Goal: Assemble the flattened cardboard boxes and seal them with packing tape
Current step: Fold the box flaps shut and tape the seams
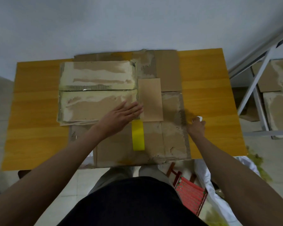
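A small box (96,92), its top flaps closed and covered with yellowish tape, stands on a large flattened cardboard sheet (168,141) on the orange table (39,119). A side flap (151,99) sticks out to its right. A yellow strip of tape (138,136) hangs from the box's near right corner over the sheet. My left hand (121,116) lies flat, fingers spread, on that corner and the top of the strip. My right hand (196,125) is closed around a small white object (200,118) at the sheet's right edge; what it is I cannot make out.
More worn cardboard (274,88) lies on the floor at the right behind a grey metal frame (258,82). A red chair (191,193) and white cloth (222,201) are beside my legs at the table's near right. A pale wall stands behind the table.
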The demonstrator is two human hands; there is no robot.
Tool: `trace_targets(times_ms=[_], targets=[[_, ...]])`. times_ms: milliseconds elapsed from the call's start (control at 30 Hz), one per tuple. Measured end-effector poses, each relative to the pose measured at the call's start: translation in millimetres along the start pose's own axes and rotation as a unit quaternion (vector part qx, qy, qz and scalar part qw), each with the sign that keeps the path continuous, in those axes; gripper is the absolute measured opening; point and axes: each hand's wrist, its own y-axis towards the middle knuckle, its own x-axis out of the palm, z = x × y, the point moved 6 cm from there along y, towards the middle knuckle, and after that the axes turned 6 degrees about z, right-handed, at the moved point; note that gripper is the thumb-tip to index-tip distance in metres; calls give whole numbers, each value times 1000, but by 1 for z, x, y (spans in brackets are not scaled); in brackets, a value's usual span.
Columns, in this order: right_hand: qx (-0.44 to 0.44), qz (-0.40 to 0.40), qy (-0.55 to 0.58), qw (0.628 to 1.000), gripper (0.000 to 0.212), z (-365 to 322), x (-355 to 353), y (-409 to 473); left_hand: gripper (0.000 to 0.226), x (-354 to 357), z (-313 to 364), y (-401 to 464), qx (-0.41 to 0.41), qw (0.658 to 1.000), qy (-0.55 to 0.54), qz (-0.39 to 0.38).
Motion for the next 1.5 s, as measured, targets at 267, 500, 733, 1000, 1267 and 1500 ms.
trace_targets(times_ms=[267,500,733,1000,1267,1500], targets=[[-22,31,-59,998,30,5,-3,17,67,-2,5,1,-15,1000,13,-20],[-38,29,-20,999,24,23,9,23,65,-4,8,2,-27,999,16,-35],[-132,118,180,968,39,9,-11,-9,73,-9,16,-1,-39,998,35,-46],[-319,85,296,896,24,-36,-29,-95,37,-27,59,-38,-280,923,-175,197],[-415,61,269,867,28,-67,-24,-157,53,37,92,-58,-661,570,-475,113],[-440,38,294,848,24,-91,-16,-186,49,46,92,-52,-678,481,-544,115]])
